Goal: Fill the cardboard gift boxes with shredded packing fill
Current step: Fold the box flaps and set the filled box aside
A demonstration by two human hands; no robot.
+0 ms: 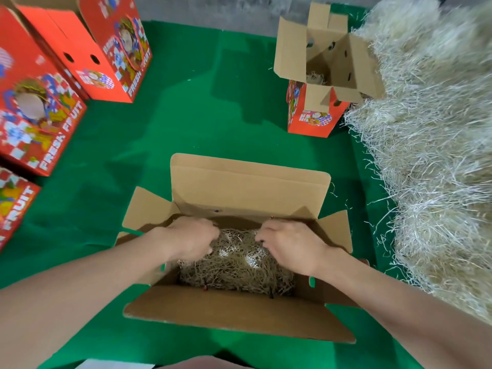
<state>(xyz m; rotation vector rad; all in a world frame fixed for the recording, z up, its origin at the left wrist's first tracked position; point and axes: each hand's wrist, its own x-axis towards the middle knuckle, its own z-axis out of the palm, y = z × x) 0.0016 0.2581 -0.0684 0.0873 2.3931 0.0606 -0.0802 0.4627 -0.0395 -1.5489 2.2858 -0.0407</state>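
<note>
An open cardboard gift box stands in front of me on the green cloth, its brown flaps spread outward. Tan shredded fill covers its bottom. Both my hands reach inside the box. My left hand is at the left of the fill, knuckles up, with its fingers curled down into the strands. My right hand does the same at the right. The fingertips of both hands are hidden in the fill.
A large heap of pale shredded fill fills the right side. Against it stands a second open red box with a little fill inside. Several red "Fresh Fruit" boxes stand along the left. Green cloth lies between.
</note>
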